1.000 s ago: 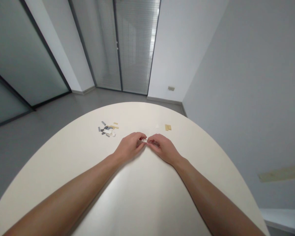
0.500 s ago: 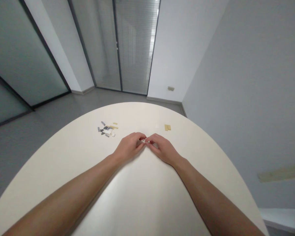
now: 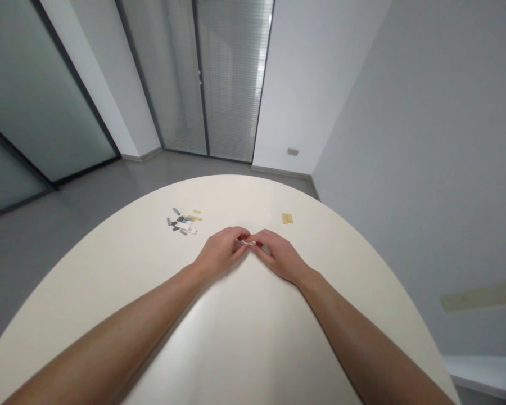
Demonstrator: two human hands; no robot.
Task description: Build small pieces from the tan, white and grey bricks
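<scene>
My left hand [image 3: 225, 247] and my right hand [image 3: 278, 253] meet near the middle of the round table, fingertips close together. Between them they pinch a small white piece [image 3: 248, 242], mostly covered by the fingers; it looks like a white toy building brick, though its exact shape is too small to make out. Beyond my left hand lies a loose pile of small building bricks [image 3: 184, 224] in white, grey, black and yellow. Past my right hand, a flat group of yellow bricks [image 3: 287, 217] sits on the table.
The white round table [image 3: 219, 349] has its curved far edge a short way past the bricks. Behind it are a grey floor [image 3: 147, 177], a glass partition with blinds [image 3: 231, 79] and a grey wall [image 3: 438, 140] on the right.
The white piece between my fingertips has turned slightly and shows a thinner outline. My hands and the bricks on the table stay in place.
</scene>
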